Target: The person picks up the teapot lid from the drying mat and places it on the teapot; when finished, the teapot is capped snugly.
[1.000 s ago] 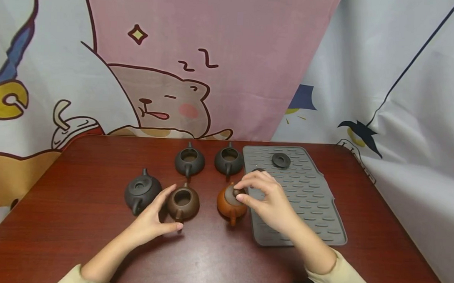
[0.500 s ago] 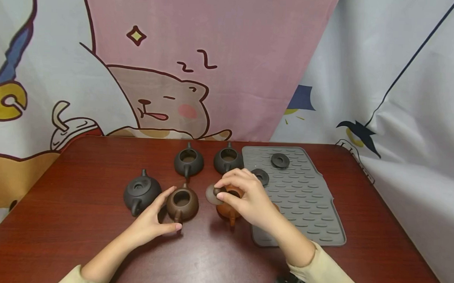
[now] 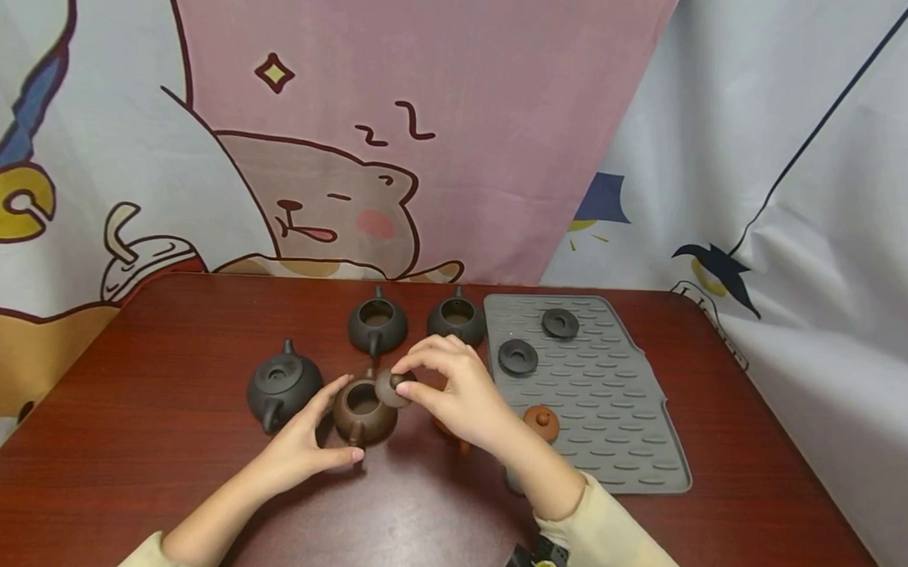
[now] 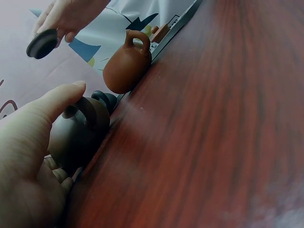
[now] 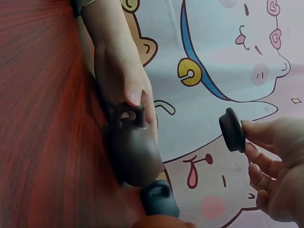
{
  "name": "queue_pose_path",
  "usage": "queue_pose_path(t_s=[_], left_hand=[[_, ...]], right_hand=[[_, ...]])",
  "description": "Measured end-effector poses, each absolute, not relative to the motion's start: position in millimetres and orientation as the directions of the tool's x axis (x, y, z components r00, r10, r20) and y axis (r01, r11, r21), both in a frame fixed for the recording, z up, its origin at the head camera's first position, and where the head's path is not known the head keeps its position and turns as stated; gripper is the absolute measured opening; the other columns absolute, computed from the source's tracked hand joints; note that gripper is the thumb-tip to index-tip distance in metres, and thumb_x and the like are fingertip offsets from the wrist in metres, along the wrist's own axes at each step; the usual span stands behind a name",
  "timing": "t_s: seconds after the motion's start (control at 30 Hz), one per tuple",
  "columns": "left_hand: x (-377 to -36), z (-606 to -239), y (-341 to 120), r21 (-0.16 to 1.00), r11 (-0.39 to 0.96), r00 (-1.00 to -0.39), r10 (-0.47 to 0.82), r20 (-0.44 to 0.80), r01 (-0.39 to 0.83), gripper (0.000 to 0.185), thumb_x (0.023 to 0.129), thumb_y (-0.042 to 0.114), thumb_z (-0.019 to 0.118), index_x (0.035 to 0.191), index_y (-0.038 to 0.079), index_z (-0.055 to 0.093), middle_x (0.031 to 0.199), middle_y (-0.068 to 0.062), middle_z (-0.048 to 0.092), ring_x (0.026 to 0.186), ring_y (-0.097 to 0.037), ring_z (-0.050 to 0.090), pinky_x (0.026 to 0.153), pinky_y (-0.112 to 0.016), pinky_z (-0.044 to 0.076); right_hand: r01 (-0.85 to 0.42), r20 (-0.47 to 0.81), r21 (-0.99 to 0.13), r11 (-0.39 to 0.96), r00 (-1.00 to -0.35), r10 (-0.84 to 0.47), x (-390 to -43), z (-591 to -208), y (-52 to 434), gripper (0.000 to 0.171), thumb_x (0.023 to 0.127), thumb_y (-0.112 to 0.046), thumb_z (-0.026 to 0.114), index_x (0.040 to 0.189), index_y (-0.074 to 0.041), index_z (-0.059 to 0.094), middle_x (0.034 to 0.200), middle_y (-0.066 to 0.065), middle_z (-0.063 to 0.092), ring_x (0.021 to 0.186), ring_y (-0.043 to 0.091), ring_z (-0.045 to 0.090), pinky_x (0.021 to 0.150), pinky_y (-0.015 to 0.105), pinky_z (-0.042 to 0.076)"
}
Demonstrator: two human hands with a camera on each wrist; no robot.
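Note:
My left hand holds a brown teapot without a lid. Its thumb rests at the handle and its fingers lie along the far side, partly hidden in the left wrist view. Between thumb and fingers, my right hand pinches the knob of a brown teapot lid. The lid hangs over the right edge of the brown teapot's opening, and the right wrist view shows it raised above the pot. An orange teapot is mostly hidden under my right hand in the head view.
A grey mat at the right bears two dark lids and an orange lid. Two open dark teapots stand at the back. A lidded dark teapot is left of my left hand.
My right hand has lifted the brown lid off the orange teapot and carried it left to the brown teapot. The left hand has stayed in place.

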State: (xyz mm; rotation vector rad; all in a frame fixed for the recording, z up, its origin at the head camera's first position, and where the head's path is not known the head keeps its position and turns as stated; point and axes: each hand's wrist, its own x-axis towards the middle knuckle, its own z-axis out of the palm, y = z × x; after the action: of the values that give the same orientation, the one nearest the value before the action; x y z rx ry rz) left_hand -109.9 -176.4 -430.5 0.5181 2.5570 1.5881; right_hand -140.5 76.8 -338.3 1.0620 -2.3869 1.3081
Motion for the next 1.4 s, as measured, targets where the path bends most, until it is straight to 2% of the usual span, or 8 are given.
queue_pose_path(t_s=[0.07, 0.23, 0.67, 1.03, 1.23, 1.4], left_hand=[[-109.9, -430.5, -176.4, 0.885, 0.402, -0.939, 0.329, 0.101, 0.236, 0.099, 0.073, 0.026, 0.084, 0.150, 0.006, 0.024, 0.148, -0.015, 0.035, 0.136, -0.037, 0.028, 0.104, -0.061, 0.022], [-110.4, -430.3, -176.1, 0.886, 0.402, -0.939, 0.330, 0.093, 0.229, 0.100, 0.074, 0.027, 0.084, 0.150, 0.005, 0.024, 0.148, -0.016, 0.035, 0.136, -0.038, 0.028, 0.103, -0.063, 0.022], [-110.1, -428.7, -176.2, 0.885, 0.411, -0.943, 0.322, 0.084, 0.219, 0.100, 0.073, 0.027, 0.084, 0.150, 0.004, 0.023, 0.146, -0.020, 0.036, 0.136, -0.039, 0.029, 0.103, -0.064, 0.022], [-110.2, -430.0, -177.0, 0.884, 0.412, -0.942, 0.324, 0.087, 0.222, 0.100, 0.074, 0.030, 0.083, 0.150, 0.004, 0.024, 0.147, -0.018, 0.037, 0.136, -0.037, 0.029, 0.103, -0.063, 0.022], [-110.6, -430.4, -176.5, 0.882, 0.407, -0.938, 0.332, 0.099, 0.237, 0.098, 0.075, 0.029, 0.083, 0.149, 0.003, 0.024, 0.146, -0.019, 0.037, 0.136, -0.038, 0.029, 0.103, -0.064, 0.021], [-110.1, -429.8, -176.1, 0.879, 0.411, -0.937, 0.334, 0.101, 0.241, 0.096, 0.076, 0.029, 0.082, 0.149, 0.003, 0.025, 0.147, -0.021, 0.036, 0.135, -0.040, 0.029, 0.103, -0.064, 0.020]], right_hand=[[-0.683, 0.498, -0.643, 0.347, -0.717, -0.488, -142.0, -340.6, 71.6, 0.015, 0.082, -0.014, 0.077, 0.096, -0.016, 0.073, 0.097, -0.011, 0.063, 0.097, 0.008, 0.055, 0.101, 0.042, 0.030], [-0.674, 0.480, -0.639, 0.370, -0.725, -0.494, -144.4, -345.5, 59.7, 0.015, 0.082, -0.016, 0.077, 0.097, -0.016, 0.073, 0.097, -0.010, 0.064, 0.096, 0.009, 0.052, 0.089, 0.038, 0.038], [-0.633, 0.420, -0.648, 0.424, -0.761, -0.494, -151.1, -359.2, 38.6, 0.016, 0.082, -0.019, 0.076, 0.098, -0.016, 0.073, 0.096, -0.009, 0.064, 0.092, 0.015, 0.053, 0.085, 0.038, 0.036], [-0.588, 0.361, -0.658, 0.471, -0.795, -0.488, -156.2, -372.2, 29.6, 0.014, 0.084, -0.019, 0.075, 0.098, -0.017, 0.073, 0.098, -0.009, 0.064, 0.097, 0.010, 0.052, 0.090, 0.038, 0.036], [-0.575, 0.344, -0.656, 0.489, -0.804, -0.484, -157.5, -377.2, 27.0, 0.014, 0.084, -0.021, 0.075, 0.098, -0.018, 0.073, 0.097, -0.010, 0.063, 0.095, 0.009, 0.052, 0.089, 0.036, 0.037], [-0.568, 0.335, -0.655, 0.498, -0.809, -0.483, -158.3, -380.4, 26.4, 0.014, 0.084, -0.021, 0.076, 0.098, -0.018, 0.073, 0.097, -0.010, 0.063, 0.092, 0.013, 0.053, 0.086, 0.035, 0.037]])
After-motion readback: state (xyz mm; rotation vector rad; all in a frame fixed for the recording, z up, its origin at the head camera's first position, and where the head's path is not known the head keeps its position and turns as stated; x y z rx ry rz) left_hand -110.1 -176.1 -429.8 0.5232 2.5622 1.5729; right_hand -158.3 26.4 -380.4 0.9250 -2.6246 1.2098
